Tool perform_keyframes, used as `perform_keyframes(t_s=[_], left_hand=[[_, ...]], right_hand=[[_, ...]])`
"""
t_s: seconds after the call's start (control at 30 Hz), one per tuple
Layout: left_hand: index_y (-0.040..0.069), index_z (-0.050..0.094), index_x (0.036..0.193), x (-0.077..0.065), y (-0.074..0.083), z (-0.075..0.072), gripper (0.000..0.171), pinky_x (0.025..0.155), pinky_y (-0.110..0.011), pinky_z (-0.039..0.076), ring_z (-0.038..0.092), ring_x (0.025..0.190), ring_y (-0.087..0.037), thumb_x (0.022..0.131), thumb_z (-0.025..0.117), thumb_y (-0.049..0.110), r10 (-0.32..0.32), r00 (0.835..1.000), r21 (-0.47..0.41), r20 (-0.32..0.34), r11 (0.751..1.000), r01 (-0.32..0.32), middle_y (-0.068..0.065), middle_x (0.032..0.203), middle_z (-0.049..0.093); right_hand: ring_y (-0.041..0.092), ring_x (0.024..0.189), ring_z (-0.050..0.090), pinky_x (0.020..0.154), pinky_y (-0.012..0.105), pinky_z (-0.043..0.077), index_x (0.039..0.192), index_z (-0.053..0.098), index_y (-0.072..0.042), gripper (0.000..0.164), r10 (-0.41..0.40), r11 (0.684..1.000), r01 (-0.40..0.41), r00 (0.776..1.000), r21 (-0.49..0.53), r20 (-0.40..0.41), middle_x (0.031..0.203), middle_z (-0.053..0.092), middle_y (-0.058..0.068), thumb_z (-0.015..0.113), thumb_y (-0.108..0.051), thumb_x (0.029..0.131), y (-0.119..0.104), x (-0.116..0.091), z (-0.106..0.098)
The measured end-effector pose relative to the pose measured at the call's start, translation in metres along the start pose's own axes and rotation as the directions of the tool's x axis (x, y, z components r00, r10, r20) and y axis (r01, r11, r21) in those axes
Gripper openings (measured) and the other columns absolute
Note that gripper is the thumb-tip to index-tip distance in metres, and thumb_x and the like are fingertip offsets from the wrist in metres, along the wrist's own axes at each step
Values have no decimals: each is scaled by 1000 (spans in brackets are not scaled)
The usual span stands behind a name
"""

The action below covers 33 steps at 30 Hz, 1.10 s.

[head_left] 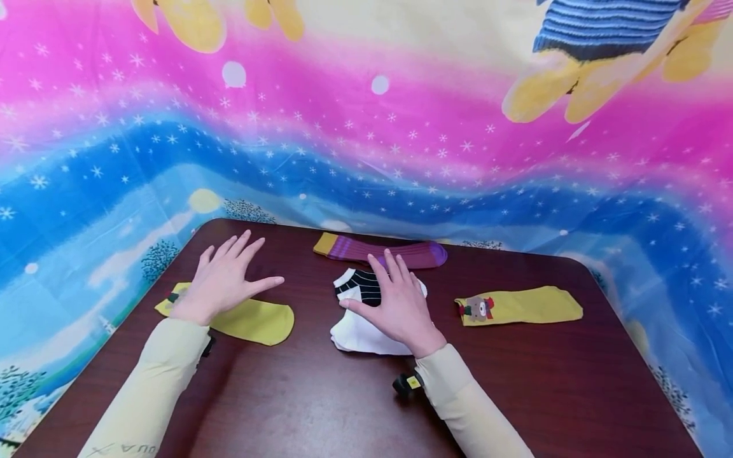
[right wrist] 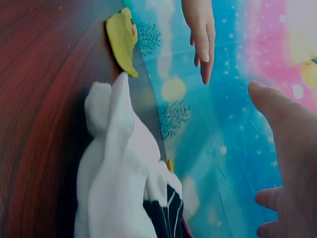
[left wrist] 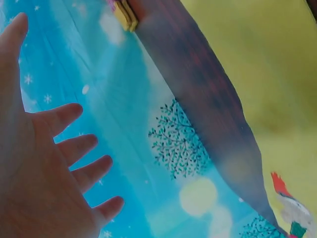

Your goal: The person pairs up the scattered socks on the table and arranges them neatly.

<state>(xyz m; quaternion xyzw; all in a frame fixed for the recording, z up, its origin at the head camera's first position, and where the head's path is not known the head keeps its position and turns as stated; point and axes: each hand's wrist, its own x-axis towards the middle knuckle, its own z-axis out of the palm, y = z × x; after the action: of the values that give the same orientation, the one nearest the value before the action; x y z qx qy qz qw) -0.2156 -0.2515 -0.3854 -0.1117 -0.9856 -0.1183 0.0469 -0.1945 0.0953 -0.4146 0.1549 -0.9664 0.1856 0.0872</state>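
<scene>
My left hand (head_left: 226, 277) is spread above the left yellow-green sock (head_left: 254, 321), its palm and straight fingers holding nothing. In the left wrist view that sock (left wrist: 257, 64) fills the right side, with part of a printed animal at its end. Fingers apart, my right hand (head_left: 401, 305) hovers over the white and black socks in the middle. These are a white sock (head_left: 366, 334) and a black one with white lines (head_left: 369, 286), and the hand hides part of them. The right wrist view shows the white sock (right wrist: 119, 178) bunched close below the thumb.
A purple sock with a yellow cuff (head_left: 383, 251) lies near the far edge of the dark wood table (head_left: 309, 407). To the right lies another yellow-green sock with a bear print (head_left: 523, 306). A printed cloth (head_left: 343, 152) hangs behind and around the table.
</scene>
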Motion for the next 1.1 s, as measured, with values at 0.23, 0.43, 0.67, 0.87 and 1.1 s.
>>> perform_keyframes(t_s=[0.23,0.43,0.67,0.87,1.1], left_hand=[[12,32,161,-6,-10,-6,107,112,-69,3,15,148,-47,84,49,85,-14,1000,-15,5,1000,14,-21,166,18],[12,32,161,-11,-21,-8,107,111,-71,3,16,147,-49,84,50,84,-37,999,-17,-1,999,37,-22,165,19],[12,30,161,-16,-34,-14,104,108,-75,3,15,147,-50,87,52,81,-71,997,-40,-14,997,70,-22,166,16],[12,28,162,-18,-44,-22,105,106,-76,4,14,145,-54,87,51,81,-103,995,-52,4,993,103,-22,166,13],[12,24,163,-17,-56,-26,108,104,-77,8,15,143,-58,86,48,84,-136,990,-50,42,989,138,-23,166,11]], right_hand=[[30,154,11,114,63,23,163,28,-27,111,-13,999,13,1000,40,7,168,17,7,38,-96,76,-14,2,1],[31,153,14,116,59,22,162,30,-26,110,-43,998,42,999,55,8,168,19,6,41,-95,77,-27,7,5],[30,152,18,116,57,23,161,32,-24,109,-71,993,67,997,95,36,168,19,4,41,-94,78,-41,14,10],[30,152,17,117,56,22,162,31,-24,108,-100,987,93,994,131,48,168,20,5,40,-93,79,-55,22,12],[30,151,23,116,55,25,161,33,-25,106,-115,981,104,992,162,60,166,23,6,43,-92,79,-71,29,19]])
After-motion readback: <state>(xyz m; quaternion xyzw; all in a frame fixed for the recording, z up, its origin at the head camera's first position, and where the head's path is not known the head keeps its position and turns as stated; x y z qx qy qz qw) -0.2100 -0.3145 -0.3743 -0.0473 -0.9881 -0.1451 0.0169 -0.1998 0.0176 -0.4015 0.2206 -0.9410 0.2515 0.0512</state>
